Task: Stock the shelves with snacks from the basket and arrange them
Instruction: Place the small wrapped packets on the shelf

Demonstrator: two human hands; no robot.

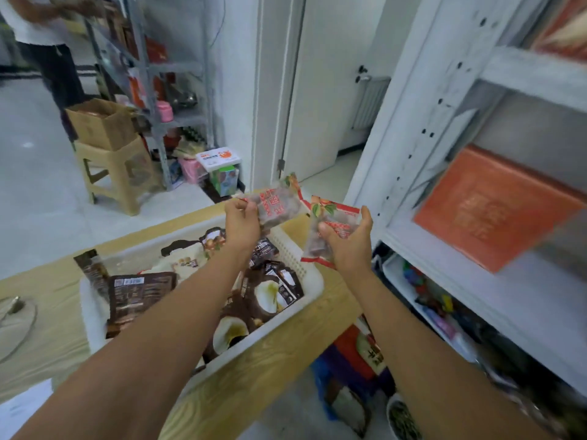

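— Left hand (242,223), what's it got?
— It pinches a clear, red-printed snack packet (279,206) above the white basket's (314,281) far corner.
— And the right hand (351,241)?
— Cradles a second packet (330,223), same red trim, dark pieces inside, fingers curled under it, near the white shelf (524,306) holding an orange box (489,208).

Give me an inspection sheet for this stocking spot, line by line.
Surface: wooden table carries the white basket.
Job's things: basket holds dark snack packs; white shelf at right holds an orange box.
Clutter: glass dish on the table's left end.
Hands: left hand grips one red packet, right hand holds a second red packet, both lifted clear of the basket.
Cables: nothing seen.
Surroundings: another person at a far rack; cardboard box on a stool.
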